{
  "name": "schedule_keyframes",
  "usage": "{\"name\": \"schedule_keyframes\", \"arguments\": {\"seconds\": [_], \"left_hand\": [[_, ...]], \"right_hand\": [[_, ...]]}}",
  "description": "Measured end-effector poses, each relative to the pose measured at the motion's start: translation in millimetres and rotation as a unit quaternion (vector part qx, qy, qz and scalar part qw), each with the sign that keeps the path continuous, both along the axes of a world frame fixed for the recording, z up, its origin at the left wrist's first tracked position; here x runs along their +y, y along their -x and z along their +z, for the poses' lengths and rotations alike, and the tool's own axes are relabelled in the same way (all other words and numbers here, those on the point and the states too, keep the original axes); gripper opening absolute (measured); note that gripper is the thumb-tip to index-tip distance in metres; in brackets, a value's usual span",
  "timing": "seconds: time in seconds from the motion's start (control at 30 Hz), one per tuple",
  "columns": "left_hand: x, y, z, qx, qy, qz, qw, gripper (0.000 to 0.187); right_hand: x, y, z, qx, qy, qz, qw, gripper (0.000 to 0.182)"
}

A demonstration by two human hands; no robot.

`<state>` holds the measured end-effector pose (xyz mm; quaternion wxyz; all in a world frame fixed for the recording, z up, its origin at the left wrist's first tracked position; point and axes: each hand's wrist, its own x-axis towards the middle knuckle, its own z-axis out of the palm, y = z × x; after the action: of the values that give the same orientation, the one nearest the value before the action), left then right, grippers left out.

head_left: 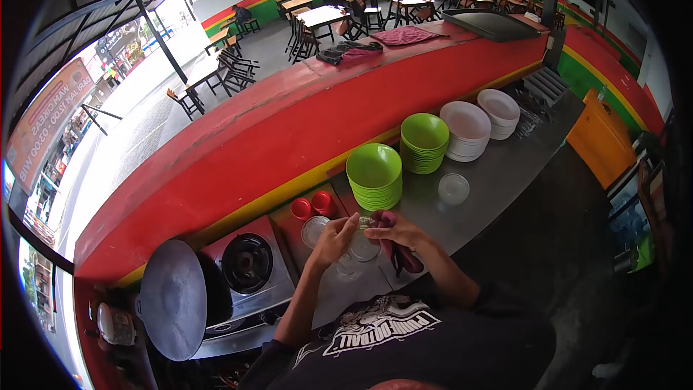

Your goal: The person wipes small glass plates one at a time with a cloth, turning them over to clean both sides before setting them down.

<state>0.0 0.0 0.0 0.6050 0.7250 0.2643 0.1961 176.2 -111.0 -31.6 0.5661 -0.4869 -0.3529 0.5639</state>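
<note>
My left hand is closed, its fingers pinching a small clear glass piece whose exact kind I cannot make out. On the other side, my right hand grips a dark red cloth against that glass piece; part of the cloth hangs below the fingers. Under the hands, clear round glassware rests on the metal counter. A clear glass mug is beside it, partly behind my left wrist. Another clear round dish lies just left of my left hand.
Beyond my hands stand stacks of green bowls and white bowls. Clear dishes sit to the right. At left are red cups, a stove and a tilted wok. A red wall borders the counter.
</note>
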Motion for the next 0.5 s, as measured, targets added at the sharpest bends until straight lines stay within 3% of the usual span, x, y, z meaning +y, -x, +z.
{"name": "schedule_keyframes", "arguments": {"seconds": [0.07, 0.2, 0.3, 0.37, 0.5], "left_hand": [[-1, 1, -5, 0.032, -0.008, -0.053, 0.998, 0.048], [-14, -6, -22, -0.041, 0.064, 0.075, 0.994, 0.050], [-28, -10, -22, -0.102, 0.121, 0.130, 0.979, 0.051], [-26, -5, -41, -0.110, 0.147, 0.120, 0.976, 0.052], [-11, 6, -38, -0.018, 0.121, 0.049, 0.991, 0.052]], "right_hand": [[-7, -4, 2, -0.004, -0.001, 0.063, 0.998, 0.047], [-11, -9, -3, 0.057, -0.033, -0.012, 0.998, 0.049], [-14, 4, -10, 0.107, -0.025, -0.152, 0.982, 0.052], [-23, 5, -9, 0.058, -0.009, -0.103, 0.993, 0.049], [-28, 1, 12, -0.056, 0.060, 0.040, 0.996, 0.049]]}}
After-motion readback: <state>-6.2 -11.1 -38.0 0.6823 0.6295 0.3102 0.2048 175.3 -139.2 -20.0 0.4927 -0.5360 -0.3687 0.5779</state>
